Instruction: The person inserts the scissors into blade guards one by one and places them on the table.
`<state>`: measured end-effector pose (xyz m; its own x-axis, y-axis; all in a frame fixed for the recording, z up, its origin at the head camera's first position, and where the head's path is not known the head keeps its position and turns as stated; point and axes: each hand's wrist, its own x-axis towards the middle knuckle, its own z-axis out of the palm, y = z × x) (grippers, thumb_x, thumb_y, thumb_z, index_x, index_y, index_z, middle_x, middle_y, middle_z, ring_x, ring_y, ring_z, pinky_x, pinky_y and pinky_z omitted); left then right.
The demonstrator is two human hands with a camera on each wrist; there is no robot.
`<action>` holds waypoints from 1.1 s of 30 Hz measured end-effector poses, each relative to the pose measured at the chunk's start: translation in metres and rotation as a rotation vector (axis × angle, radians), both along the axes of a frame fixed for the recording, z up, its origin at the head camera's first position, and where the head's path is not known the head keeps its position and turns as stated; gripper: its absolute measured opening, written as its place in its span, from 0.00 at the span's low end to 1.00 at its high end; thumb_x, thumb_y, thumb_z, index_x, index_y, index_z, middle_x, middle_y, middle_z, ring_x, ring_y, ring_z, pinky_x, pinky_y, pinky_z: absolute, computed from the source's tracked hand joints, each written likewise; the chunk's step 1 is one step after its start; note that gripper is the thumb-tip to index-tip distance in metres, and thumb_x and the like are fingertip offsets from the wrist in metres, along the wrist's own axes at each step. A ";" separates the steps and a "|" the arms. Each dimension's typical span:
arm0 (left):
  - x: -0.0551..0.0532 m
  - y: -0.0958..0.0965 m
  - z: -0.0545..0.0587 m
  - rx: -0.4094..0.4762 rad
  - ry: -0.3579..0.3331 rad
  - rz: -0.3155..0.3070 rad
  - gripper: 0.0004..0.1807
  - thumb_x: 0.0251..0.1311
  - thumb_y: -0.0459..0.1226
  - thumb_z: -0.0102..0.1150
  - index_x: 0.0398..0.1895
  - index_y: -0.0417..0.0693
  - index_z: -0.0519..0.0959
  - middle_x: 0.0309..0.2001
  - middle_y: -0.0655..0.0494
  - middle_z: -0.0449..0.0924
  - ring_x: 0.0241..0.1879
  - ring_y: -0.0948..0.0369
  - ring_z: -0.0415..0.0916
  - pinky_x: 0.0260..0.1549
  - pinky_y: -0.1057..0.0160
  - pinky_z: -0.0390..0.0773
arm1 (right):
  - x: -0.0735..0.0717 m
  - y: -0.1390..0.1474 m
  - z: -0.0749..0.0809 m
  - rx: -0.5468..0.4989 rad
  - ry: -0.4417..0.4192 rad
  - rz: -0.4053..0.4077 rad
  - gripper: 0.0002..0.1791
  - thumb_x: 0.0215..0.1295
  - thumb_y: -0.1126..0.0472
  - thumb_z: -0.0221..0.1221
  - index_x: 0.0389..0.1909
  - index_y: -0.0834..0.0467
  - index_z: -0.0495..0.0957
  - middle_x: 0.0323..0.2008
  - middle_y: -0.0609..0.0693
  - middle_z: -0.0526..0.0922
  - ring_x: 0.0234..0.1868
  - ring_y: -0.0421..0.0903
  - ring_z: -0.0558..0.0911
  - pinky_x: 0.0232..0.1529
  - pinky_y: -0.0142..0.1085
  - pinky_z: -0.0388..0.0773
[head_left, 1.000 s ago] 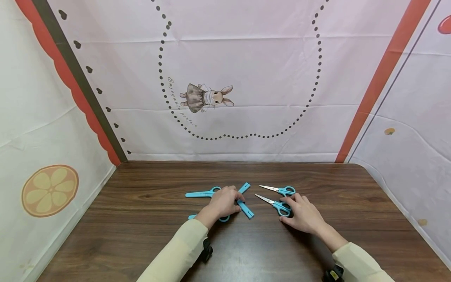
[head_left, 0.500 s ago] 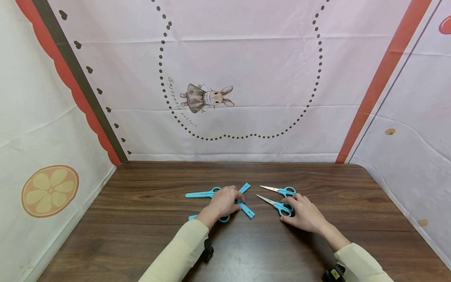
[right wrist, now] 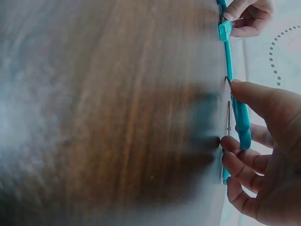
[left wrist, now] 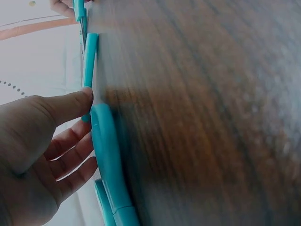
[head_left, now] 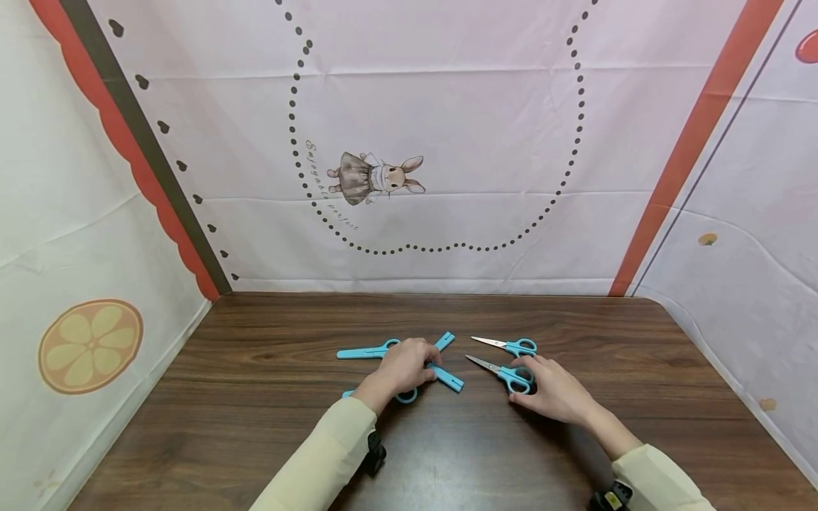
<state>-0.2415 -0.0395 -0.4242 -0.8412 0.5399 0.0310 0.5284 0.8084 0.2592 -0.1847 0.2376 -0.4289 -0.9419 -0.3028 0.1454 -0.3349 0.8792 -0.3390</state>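
blue-handled scissors [head_left: 506, 372] are pinched by your right hand [head_left: 554, 392], another pair [head_left: 515, 346] just beyond them, while your left hand [head_left: 404, 365] pinches a blue sheath [head_left: 450, 380]

On the table [head_left: 192, 426], two sheaths [head_left: 449, 379] lie between two sheathed scissors [head_left: 361, 353], left, and two bare scissors [head_left: 503, 371], right.
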 end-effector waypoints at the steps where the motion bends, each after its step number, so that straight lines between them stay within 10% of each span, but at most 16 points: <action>1: 0.000 0.000 0.001 0.004 -0.003 0.001 0.08 0.54 0.44 0.64 0.37 0.60 0.81 0.35 0.63 0.77 0.33 0.66 0.73 0.27 0.67 0.72 | 0.000 0.000 0.000 -0.004 -0.001 0.001 0.28 0.48 0.48 0.68 0.50 0.54 0.74 0.38 0.47 0.77 0.39 0.46 0.76 0.36 0.42 0.72; 33: 0.003 -0.006 0.005 0.065 0.000 0.019 0.08 0.55 0.45 0.63 0.38 0.60 0.83 0.39 0.64 0.81 0.33 0.68 0.76 0.26 0.69 0.71 | -0.002 0.000 0.004 0.001 -0.043 0.036 0.26 0.48 0.44 0.66 0.47 0.52 0.76 0.31 0.40 0.76 0.27 0.36 0.69 0.28 0.33 0.66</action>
<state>-0.2387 -0.0455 -0.4195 -0.8514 0.5204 0.0653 0.5128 0.7998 0.3121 -0.1865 0.2380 -0.4245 -0.9358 -0.3365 0.1050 -0.3514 0.8674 -0.3525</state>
